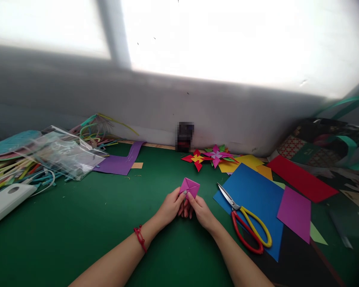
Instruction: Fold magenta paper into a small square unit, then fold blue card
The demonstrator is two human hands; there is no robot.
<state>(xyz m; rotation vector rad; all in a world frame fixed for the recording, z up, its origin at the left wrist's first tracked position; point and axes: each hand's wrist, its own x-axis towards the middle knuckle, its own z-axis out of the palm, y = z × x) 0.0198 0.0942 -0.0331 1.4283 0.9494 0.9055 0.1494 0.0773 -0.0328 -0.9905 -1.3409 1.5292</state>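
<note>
A small square of folded magenta paper [190, 187] is held up over the middle of the green table, with crease lines meeting near its centre. My left hand [170, 205] grips its left side, the thumb pressed on the front. On the lower right, my right hand [202, 209] pinches the same paper, its thumb close to the other one. The remaining fingers curl beneath and behind the paper, partly hidden. To the right of my hands lie scissors [235, 207] with one red and one yellow handle, resting on a blue paper sheet [245, 187].
Finished folded paper flowers [217, 154] lie at the back beside yellow paper [248, 161]. Red paper [302, 179] and a magenta sheet [296, 213] are on the right. Purple paper [115, 164], a clear plastic bag [74, 155], coloured strips and a white device [10, 199] occupy the left.
</note>
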